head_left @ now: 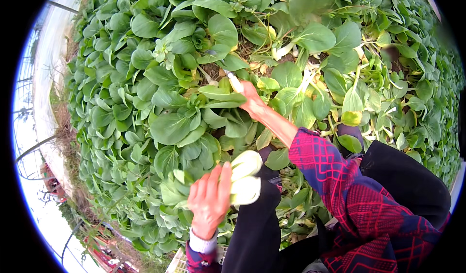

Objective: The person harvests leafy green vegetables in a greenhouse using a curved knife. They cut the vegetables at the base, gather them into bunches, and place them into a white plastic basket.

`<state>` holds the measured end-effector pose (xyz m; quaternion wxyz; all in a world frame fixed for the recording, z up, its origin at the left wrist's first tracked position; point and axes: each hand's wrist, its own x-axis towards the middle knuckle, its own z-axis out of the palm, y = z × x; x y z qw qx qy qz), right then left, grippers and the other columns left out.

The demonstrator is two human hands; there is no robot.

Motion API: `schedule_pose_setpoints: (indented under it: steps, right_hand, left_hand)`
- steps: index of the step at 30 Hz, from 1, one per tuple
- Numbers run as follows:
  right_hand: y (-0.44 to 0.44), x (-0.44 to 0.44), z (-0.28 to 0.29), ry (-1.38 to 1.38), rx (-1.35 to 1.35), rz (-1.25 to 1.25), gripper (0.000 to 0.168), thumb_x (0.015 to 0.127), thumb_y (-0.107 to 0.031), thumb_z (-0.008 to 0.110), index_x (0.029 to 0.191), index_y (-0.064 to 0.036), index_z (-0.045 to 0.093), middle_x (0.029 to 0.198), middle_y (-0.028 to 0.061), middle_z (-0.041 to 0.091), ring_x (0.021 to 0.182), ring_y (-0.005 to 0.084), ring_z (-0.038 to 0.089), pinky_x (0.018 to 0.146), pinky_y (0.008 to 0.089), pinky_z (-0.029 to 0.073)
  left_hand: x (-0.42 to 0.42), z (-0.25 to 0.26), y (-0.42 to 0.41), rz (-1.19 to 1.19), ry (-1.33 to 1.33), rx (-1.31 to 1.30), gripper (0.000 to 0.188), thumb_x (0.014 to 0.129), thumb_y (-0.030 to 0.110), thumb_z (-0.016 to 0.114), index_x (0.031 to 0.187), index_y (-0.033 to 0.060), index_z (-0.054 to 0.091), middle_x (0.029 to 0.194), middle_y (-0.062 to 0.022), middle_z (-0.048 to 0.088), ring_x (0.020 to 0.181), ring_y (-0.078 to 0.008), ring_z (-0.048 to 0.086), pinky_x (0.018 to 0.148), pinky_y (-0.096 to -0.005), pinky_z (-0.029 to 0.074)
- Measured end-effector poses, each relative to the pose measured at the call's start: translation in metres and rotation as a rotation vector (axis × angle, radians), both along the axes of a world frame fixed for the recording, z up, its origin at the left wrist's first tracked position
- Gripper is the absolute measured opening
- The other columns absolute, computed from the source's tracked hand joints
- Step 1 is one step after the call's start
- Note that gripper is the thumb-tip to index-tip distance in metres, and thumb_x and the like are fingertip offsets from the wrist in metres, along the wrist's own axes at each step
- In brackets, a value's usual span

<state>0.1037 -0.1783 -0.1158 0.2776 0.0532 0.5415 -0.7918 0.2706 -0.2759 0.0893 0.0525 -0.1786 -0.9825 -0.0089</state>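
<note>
My left hand (208,198) is closed around two cut bok choy heads (245,189), their pale stem bases turned to the right and their leaves to the left. It is above the plants, beside my left knee. Farther out, my right hand (249,97) grips the light-coloured handle of a knife (235,80). The knife's metal end points up and left, low among the leaves near a bare soil patch; leaves partly hide the blade. Just below that hand, a standing bok choy plant (178,123) spreads its broad green leaves.
Dense bok choy (120,69) fills the bed on the left. Loose yellowed leaves and stalks (309,80) litter the ground to the right. A pale plastic crate (178,261) shows at the bottom edge. Plastic sheeting (47,91) and curved metal greenhouse poles (36,147) line the left side.
</note>
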Motion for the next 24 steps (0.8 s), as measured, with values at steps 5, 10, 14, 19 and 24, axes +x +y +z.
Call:
schedule_pose_setpoints:
  steps: [5, 10, 14, 19, 24]
  right_hand:
    - [0.015, 0.02, 0.015, 0.054, -0.355, -0.155, 0.019, 0.078, -0.018, 0.062, 0.086, -0.002, 0.055, 0.074, -0.0037, 0.051, 0.064, 0.0057, 0.046, 0.057, 0.0229, 0.04]
    - [0.041, 0.019, 0.032, 0.048, -0.205, -0.144, 0.022, 0.078, -0.018, 0.063, 0.09, -0.001, 0.056, 0.075, -0.0042, 0.052, 0.064, 0.003, 0.047, 0.056, 0.019, 0.039]
    - [0.081, 0.039, 0.061, 0.107, -0.013, -0.137, 0.03, 0.079, -0.021, 0.063, 0.097, 0.002, 0.056, 0.081, -0.0019, 0.057, 0.069, 0.0042, 0.051, 0.06, 0.0209, 0.043]
    - [0.107, 0.065, 0.124, 0.179, -0.205, -0.161, 0.034, 0.083, -0.025, 0.06, 0.099, 0.003, 0.054, 0.097, 0.003, 0.059, 0.083, 0.007, 0.054, 0.071, 0.0239, 0.046]
    - [0.099, 0.072, 0.145, 0.861, 0.335, 0.046, 0.026, 0.063, -0.001, 0.062, 0.088, -0.003, 0.054, 0.073, 0.0134, 0.049, 0.068, 0.0336, 0.052, 0.066, 0.0318, 0.046]
  left_hand:
    - [0.021, 0.021, -0.013, 0.597, -0.004, 0.778, 0.053, 0.063, 0.021, 0.075, 0.108, -0.0013, 0.056, 0.09, -0.012, 0.062, 0.076, -0.0212, 0.059, 0.068, -0.0297, 0.046]
    - [0.005, 0.021, -0.025, 0.895, -0.231, 1.77, 0.065, 0.057, 0.018, 0.07, 0.113, -0.0045, 0.047, 0.103, -0.0171, 0.057, 0.089, -0.0244, 0.056, 0.08, -0.0331, 0.046]
    - [-0.028, -0.002, 0.001, 0.756, -0.336, 2.114, 0.077, 0.062, 0.029, 0.062, 0.125, -0.0047, 0.035, 0.122, -0.0233, 0.045, 0.109, -0.0293, 0.048, 0.095, -0.035, 0.038]
    - [-0.053, -0.027, 0.042, 0.557, -0.564, 2.148, 0.08, 0.057, 0.028, 0.059, 0.127, -0.0033, 0.035, 0.133, -0.0233, 0.035, 0.124, -0.0346, 0.034, 0.106, -0.0407, 0.02]
    - [-0.044, -0.028, 0.051, 0.519, -0.582, 2.18, 0.078, 0.055, 0.023, 0.061, 0.124, -0.0041, 0.038, 0.128, -0.0211, 0.04, 0.119, -0.0326, 0.038, 0.104, -0.039, 0.024]
